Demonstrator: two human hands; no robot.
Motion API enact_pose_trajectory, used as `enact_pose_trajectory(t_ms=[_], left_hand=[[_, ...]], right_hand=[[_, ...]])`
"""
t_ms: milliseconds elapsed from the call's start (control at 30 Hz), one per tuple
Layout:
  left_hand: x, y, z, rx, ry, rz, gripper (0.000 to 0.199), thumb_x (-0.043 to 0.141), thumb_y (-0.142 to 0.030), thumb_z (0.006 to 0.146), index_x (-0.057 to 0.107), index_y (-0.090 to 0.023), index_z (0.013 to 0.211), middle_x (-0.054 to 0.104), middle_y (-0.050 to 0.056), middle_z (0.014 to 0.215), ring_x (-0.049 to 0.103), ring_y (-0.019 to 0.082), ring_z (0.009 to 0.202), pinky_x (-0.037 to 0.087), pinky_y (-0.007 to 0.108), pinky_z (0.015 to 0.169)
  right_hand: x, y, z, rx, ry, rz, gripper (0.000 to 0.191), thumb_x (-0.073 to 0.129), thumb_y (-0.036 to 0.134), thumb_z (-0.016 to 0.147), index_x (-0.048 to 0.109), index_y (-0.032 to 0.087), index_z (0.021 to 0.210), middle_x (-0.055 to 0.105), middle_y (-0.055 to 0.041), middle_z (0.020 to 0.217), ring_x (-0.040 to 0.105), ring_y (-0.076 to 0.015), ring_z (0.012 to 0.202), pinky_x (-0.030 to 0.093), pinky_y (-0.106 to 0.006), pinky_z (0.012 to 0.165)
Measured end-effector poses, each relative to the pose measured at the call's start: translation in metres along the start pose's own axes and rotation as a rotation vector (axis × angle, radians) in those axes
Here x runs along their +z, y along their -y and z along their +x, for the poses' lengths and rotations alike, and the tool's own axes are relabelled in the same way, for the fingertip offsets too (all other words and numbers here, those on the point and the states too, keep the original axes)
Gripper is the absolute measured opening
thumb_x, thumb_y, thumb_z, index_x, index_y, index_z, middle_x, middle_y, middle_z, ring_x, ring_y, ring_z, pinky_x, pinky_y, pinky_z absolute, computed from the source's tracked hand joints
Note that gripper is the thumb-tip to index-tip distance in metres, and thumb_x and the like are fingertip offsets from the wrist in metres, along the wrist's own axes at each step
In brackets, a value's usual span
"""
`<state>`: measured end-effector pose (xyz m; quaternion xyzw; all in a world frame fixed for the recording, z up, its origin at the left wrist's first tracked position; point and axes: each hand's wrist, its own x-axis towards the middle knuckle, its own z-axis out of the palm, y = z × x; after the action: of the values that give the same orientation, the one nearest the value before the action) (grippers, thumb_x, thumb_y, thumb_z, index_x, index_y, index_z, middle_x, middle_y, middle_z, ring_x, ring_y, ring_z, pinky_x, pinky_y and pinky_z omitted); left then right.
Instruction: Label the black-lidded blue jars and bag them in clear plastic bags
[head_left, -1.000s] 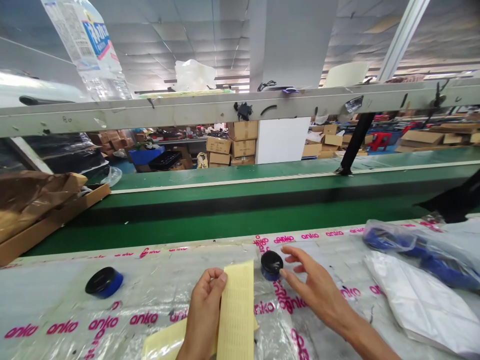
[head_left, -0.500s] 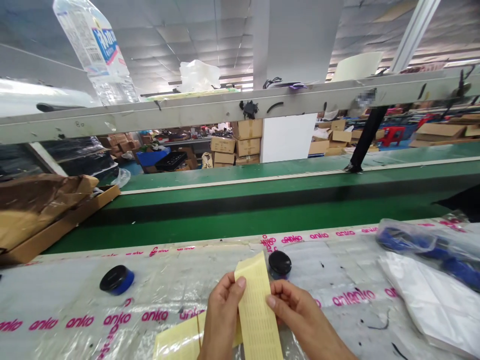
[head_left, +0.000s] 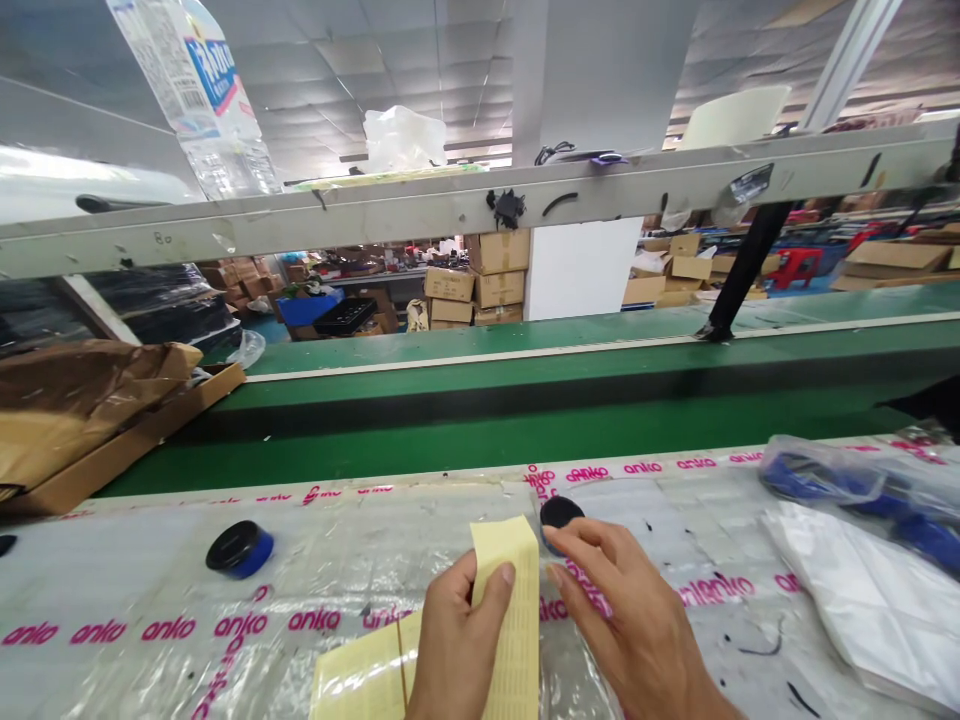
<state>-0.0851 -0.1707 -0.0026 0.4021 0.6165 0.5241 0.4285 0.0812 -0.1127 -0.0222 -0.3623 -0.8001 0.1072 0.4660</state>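
Note:
In the head view my left hand (head_left: 461, 635) grips a yellow sheet of labels (head_left: 517, 600), its thumb pressed on the front. Rows of small print run across the sheet, and its lower end leaves the frame. My right hand (head_left: 637, 610) is just right of the sheet, apart from it. Its thumb and index finger have a gap between them, and I see nothing held there. Behind those fingertips stands a round black-and-blue object (head_left: 556, 512), partly covered by the hand. More yellow sheet (head_left: 360, 675) lies on the table under my left hand.
Another round black-and-blue object (head_left: 240, 549) stands at left. White bags (head_left: 862, 600) and blue items in clear plastic (head_left: 825, 475) lie at right. A green conveyor (head_left: 450, 440) runs behind the table; a cardboard tray (head_left: 165, 430) sits far left. A bottle (head_left: 217, 110) stands on the overhead rail (head_left: 405, 210).
My right hand has let go of the sheet's right edge and moved right, its fingers parting. My left thumb has shifted further across the sheet. The view has shifted slightly.

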Motion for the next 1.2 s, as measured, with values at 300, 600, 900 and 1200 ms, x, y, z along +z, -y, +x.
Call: enact_pose_trajectory(t_ms=[300,600,900,1200], left_hand=[[0.004,-0.004,-0.002,0.079,0.083,0.184,0.042,0.056,-0.057,0.091,0.072,-0.017,0.094,0.074,0.006,0.089,0.066,0.026,0.085,0.050,0.029,0.075],[0.001,0.005,-0.001,0.100,0.087,0.324,0.037,0.053,-0.052,0.092,0.065,-0.018,0.080,0.067,0.004,0.080,0.064,0.024,0.084,0.050,0.028,0.073],[0.001,0.004,-0.001,0.075,0.066,0.278,0.036,0.058,-0.051,0.089,0.067,-0.017,0.080,0.068,0.005,0.078,0.062,0.024,0.080,0.049,0.027,0.069],[0.001,0.005,-0.001,0.065,0.039,0.226,0.036,0.062,-0.051,0.087,0.068,-0.018,0.077,0.066,0.003,0.075,0.059,0.023,0.077,0.049,0.027,0.071]], right_hand=[[-0.003,0.014,0.013,-0.181,0.070,-0.055,0.020,0.052,0.012,0.097,0.069,0.020,0.101,0.064,-0.0061,0.090,0.060,-0.0185,0.081,0.050,-0.028,0.064],[-0.001,0.010,0.012,-0.166,0.144,-0.068,0.022,0.048,0.012,0.097,0.064,0.020,0.084,0.061,-0.0048,0.083,0.057,-0.0194,0.077,0.048,-0.031,0.064],[-0.005,0.006,0.011,-0.185,0.172,-0.082,0.022,0.045,0.013,0.098,0.064,0.017,0.109,0.066,-0.0101,0.105,0.063,-0.0215,0.090,0.056,-0.034,0.071],[-0.001,0.007,0.009,-0.213,0.162,-0.038,0.019,0.050,0.011,0.097,0.067,0.020,0.100,0.067,-0.0070,0.095,0.063,-0.0196,0.084,0.056,-0.032,0.070]])
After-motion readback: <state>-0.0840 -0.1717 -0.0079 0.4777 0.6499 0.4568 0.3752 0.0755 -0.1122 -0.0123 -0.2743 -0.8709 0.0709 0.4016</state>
